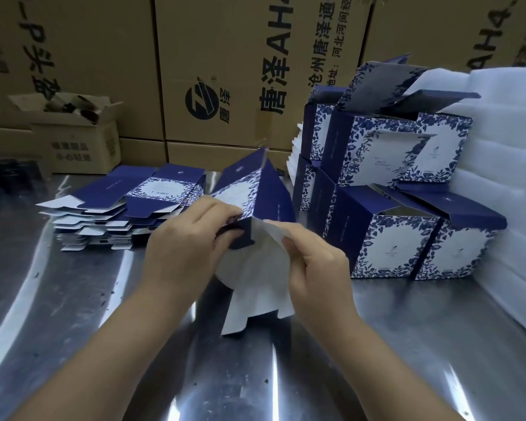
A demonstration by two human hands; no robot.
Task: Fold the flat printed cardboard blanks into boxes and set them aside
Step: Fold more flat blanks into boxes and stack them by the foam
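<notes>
- Far left, at the back of the shiny metal bench point(58, 314), sits a small open brown carton point(82, 147). Its contents are too dark to make out.
- Just to its right a stack of flat blanks point(110, 202) lies on the bench. They are dark blue with a white-and-blue leaf print, and they are fanned out unevenly.
- Left hand point(186, 250): its fingers point(216, 209) are curled round the near lower corner of the half-folded blank point(255, 202), gripping a dark blue panel.
- Centre: the half-folded blank is held up off the bench between the two hands. It is partly opened into a tube, and its white inner flaps hang down toward the person. Its top edge is blurred.
- Right hand point(316, 268): its fingers point(298, 238) pinch the edge of a white flap, closed tightly on the thin card.
- Right: finished boxes point(389, 250) are stacked two high with their lids standing open, beside white foam sheets point(516, 192).
- Behind everything stand tall brown shipping cartons point(219, 71).
- Risks, as a judgement:
  - Pulling the pinched flap off its score line could crease or tear it.
  - The loose hanging flaps could catch on the bench and bend.
  - With the tube not yet squared, a bottom flap tucked in the wrong order might spring open.
  - Setting another box on the leaning pile with its lids open could topple it.
</notes>
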